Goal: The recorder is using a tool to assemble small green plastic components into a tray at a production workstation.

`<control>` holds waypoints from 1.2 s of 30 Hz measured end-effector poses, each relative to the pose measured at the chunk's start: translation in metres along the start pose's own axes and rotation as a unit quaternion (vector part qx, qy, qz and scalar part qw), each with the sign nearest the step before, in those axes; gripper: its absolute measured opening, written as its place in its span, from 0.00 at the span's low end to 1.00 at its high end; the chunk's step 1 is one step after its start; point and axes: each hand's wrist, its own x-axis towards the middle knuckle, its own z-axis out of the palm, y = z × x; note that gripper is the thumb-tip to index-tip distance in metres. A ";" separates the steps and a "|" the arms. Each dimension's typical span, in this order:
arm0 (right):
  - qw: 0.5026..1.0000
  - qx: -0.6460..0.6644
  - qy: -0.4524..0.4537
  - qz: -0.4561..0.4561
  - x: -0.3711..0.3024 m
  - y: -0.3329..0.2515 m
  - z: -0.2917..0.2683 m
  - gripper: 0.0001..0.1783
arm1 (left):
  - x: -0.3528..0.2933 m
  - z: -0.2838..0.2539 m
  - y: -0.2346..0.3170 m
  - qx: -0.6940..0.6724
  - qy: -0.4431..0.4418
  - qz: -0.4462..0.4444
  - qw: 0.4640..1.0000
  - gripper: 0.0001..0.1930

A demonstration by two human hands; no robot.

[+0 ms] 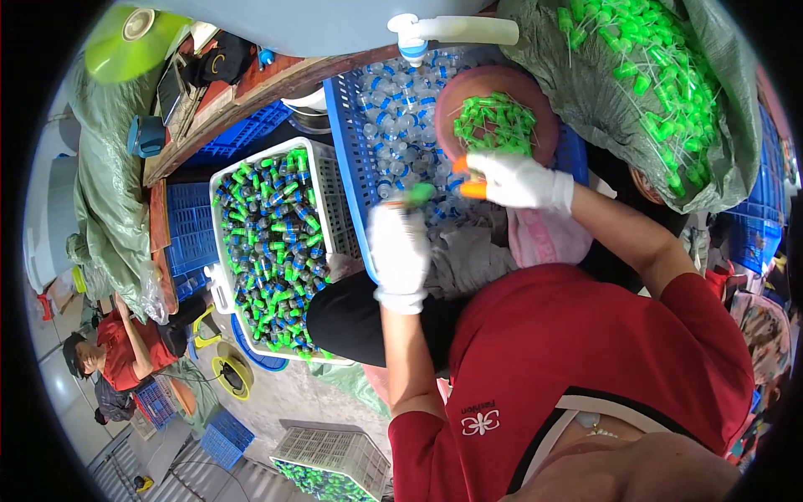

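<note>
My left hand [400, 255], in a white glove, is closed and blurred by motion at the near edge of a blue crate [351, 167]. A bright green tip [419, 194] of a small piece shows at its fingertips; the rest of that piece is smeared. My right hand [514, 181], white-gloved with orange fingertip covers, reaches leftward along the near side of a pink bowl [452, 100]. Its orange-tipped fingers stand apart, and nothing shows between them. Green pieces with thin clear stems [495, 124] lie in the bowl. Below it, small clear bottles with blue bands [401, 125] fill the crate.
A white crate [216, 188] of dark, green-topped bottles stands left. At the upper right, a grey-green sack [552, 75] holds more green pieces. A white tap [452, 31] juts over the blue crate. Another person [125, 347] in red sits far left.
</note>
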 end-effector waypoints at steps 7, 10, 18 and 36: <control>0.917 -0.344 0.196 0.036 0.080 0.122 -0.006 0.17 | 0.024 -0.008 -0.033 0.205 0.115 -0.012 0.972 0.15; 0.913 -0.350 0.200 0.064 0.093 0.133 -0.002 0.17 | 0.049 0.069 -0.022 0.054 0.019 0.018 0.998 0.14; 0.884 -0.418 0.211 -0.011 0.067 0.114 -0.007 0.18 | 0.061 0.186 -0.066 0.090 -0.093 -0.057 0.990 0.19; 0.824 -0.066 0.502 -0.253 -0.013 -0.051 -0.080 0.15 | 0.149 0.067 0.024 -0.495 0.076 -0.092 0.861 0.17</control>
